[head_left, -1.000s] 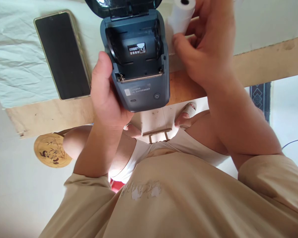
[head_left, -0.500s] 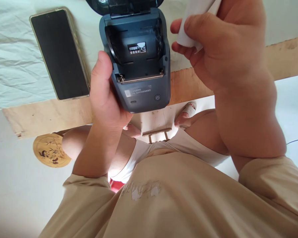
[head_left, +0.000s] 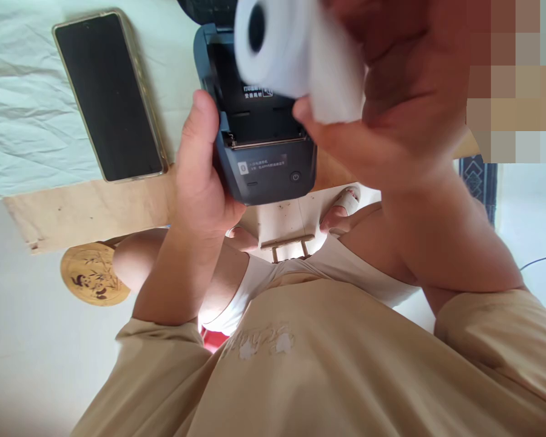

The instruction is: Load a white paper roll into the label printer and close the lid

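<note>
Roll (head_left: 286,51), likely light, easily creased, best held round its middle: right fingers (head_left: 307,113) grip it, left fingers (head_left: 201,118) clasp printer (head_left: 270,165)!

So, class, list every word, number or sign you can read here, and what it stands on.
"安装耗材": lower line of the sticker inside the portable printer; the upper line begins "打印面", its end unclear.
"APP": front label; its other characters are too small.
Apparent Bluetooth sign: same label.
Power sign: printer's round button.
Lettering on the beige shirt: too faded to read.
</note>
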`<state>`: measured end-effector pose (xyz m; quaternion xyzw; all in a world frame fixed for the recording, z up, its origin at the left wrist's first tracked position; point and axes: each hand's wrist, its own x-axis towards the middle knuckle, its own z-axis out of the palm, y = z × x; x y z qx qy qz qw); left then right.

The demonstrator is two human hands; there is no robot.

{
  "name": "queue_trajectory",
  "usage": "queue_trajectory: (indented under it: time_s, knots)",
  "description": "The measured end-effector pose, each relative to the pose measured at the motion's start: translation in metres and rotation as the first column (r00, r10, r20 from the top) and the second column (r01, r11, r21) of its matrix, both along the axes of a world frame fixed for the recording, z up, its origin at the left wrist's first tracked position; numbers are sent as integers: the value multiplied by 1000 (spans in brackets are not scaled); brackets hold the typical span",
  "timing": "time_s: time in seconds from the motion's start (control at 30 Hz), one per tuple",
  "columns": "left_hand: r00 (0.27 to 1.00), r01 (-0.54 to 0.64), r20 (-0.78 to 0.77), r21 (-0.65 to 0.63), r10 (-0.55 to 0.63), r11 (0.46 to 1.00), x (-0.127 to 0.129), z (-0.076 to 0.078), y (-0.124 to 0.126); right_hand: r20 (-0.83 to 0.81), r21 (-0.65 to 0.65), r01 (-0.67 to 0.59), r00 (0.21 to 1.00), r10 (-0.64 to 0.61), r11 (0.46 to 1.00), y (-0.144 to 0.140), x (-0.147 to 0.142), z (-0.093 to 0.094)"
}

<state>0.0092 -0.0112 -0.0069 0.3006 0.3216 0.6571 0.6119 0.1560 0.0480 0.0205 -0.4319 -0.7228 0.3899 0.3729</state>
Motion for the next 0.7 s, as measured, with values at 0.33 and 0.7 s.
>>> queue_trajectory:
  time_s: [0.33, 0.7]
  knots:
    - [997, 21, 67, 45, -24, 999, -4, -13, -6, 493, 500, -318, 869, 37, 806, 5, 14, 2]
    - [998, -28, 59, -19, 29, 999, -3, -7, -6, 370, 534, -321, 921, 125, 782, 5, 14, -1]
